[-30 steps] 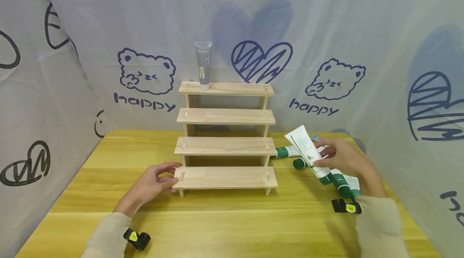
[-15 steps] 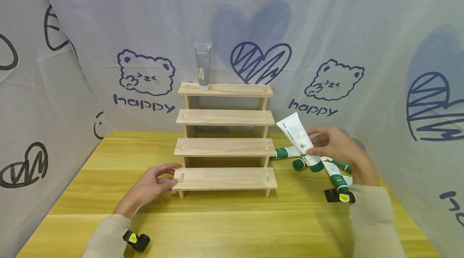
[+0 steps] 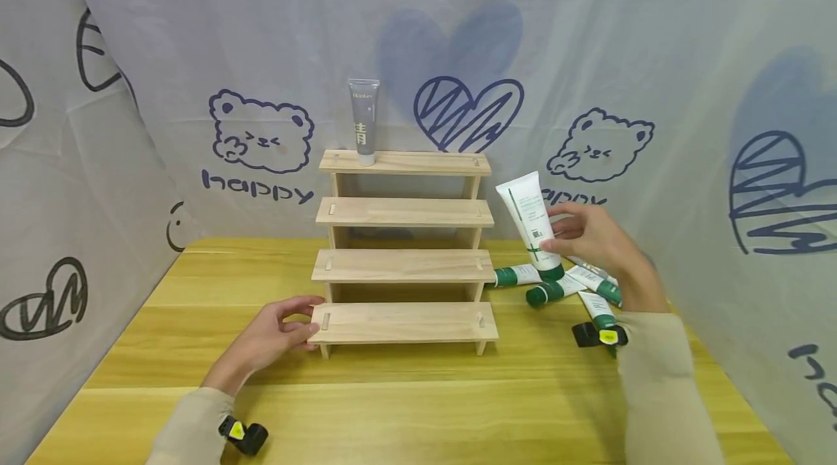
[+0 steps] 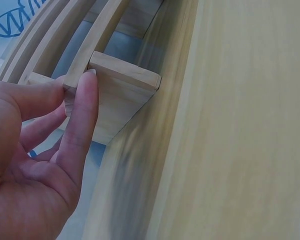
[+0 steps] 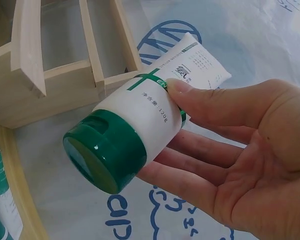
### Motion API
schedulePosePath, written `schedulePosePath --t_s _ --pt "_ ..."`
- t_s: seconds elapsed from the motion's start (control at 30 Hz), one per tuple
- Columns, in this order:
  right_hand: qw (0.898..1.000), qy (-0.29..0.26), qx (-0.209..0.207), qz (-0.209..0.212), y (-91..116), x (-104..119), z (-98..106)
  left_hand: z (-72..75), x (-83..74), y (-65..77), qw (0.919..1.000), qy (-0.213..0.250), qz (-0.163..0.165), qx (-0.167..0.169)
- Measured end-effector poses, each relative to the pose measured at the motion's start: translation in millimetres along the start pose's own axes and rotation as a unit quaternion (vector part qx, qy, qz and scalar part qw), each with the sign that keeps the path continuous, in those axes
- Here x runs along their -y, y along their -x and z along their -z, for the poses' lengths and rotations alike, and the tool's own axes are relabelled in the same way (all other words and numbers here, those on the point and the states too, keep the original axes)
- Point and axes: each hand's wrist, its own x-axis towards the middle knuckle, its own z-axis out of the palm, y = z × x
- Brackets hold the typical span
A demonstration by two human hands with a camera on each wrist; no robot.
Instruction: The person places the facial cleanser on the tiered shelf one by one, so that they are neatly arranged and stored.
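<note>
My right hand (image 3: 591,236) holds a white squeeze tube (image 3: 528,214) with a green cap, thumb on one side and fingers on the other. The tube is off the table, right of the wooden step shelf (image 3: 402,265), its cap end down and slightly tilted. In the right wrist view the green cap (image 5: 105,150) points toward the camera. My left hand (image 3: 271,338) pinches the left end of the shelf's lowest board (image 4: 82,65) between thumb and fingers. On the top step a grey tube (image 3: 364,120) stands upright on its cap, near the left end.
Several white tubes with green caps (image 3: 549,290) lie in a loose pile on the wooden table (image 3: 392,407), right of the shelf; the right forearm partly covers them. A printed cloth (image 3: 261,29) hangs close behind the shelf and along both sides.
My right hand has lifted the white tube up and to the left, away from the pile, and the tube has become more upright. My left hand stays on the shelf.
</note>
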Motion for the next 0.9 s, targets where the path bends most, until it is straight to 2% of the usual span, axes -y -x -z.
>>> schedulePosePath --t_s 0.23,0.43,0.67,0.9 --pt "0.999 -0.024 -0.01 -0.025 -9 12 0 0.4 0.2 -0.1 1.0 -0.001 0.008 -0.004" --pt "0.998 -0.05 -0.026 -0.012 -20 20 1 0.1 -0.6 -0.3 1.0 0.0 0.0 0.003" --pt "0.995 -0.083 -0.051 -0.003 -29 30 2 -0.4 -0.8 -0.2 1.0 -0.003 0.009 -0.001" --pt "0.994 -0.083 -0.078 -0.002 -39 42 -1 -0.1 -1.2 -0.1 1.0 -0.001 0.004 0.001"
